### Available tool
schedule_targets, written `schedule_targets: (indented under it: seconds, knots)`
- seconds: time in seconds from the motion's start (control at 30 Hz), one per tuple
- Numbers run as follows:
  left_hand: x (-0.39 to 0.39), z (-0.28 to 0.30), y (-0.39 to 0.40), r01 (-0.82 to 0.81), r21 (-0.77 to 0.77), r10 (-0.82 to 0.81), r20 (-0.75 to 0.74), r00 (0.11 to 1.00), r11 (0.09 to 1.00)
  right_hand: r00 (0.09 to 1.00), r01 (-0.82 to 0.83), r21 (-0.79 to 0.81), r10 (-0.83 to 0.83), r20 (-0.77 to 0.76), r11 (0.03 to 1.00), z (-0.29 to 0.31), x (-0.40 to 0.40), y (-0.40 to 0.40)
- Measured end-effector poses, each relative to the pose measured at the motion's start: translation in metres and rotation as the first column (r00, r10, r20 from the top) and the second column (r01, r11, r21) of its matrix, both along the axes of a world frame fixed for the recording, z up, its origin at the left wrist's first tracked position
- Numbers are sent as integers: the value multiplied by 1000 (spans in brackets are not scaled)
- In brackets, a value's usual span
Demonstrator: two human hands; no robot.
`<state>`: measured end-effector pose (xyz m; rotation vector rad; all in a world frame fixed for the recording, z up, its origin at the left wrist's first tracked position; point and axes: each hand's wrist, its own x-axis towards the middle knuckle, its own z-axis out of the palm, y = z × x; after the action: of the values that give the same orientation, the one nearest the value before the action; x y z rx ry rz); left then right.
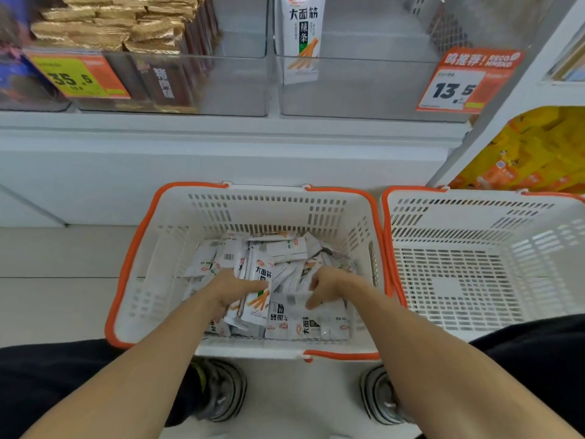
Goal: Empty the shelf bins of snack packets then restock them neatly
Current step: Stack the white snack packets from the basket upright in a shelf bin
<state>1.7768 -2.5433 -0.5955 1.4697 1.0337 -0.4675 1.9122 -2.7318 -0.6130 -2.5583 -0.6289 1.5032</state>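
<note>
Shop aisle, white shelving over pale floor, as we see it.
White shelf ledge (221,125) runs across the upper third of the frame, with a plain white base panel (190,166) below it down to the floor. Floor (57,280) at left centre is light tile with faint joint lines. At upper right a white upright (519,99) slants down, splitting off a neighbouring bay. Two orange price tags hang along the top: one upper left (79,76), one upper right (468,80). Light is even and diffuse, no hard shadows.
</note>
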Motion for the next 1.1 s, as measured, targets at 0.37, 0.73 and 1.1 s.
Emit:
schedule_targets:
  seconds: [0.37, 0.73, 1.1]
  knots:
    - [44, 69, 8, -330, -230, 402, 486, 776, 915, 847, 402, 834, -501, -180, 379, 78, -22, 69]
    - [38, 89, 20, -219, -360, 392, 528, 754, 907, 765, 600, 718, -516, -386, 353, 112, -2, 68]
    - [33, 93, 29, -126, -321, 271, 461, 845, 939, 993, 101, 596, -116, -13, 797, 174, 57, 22]
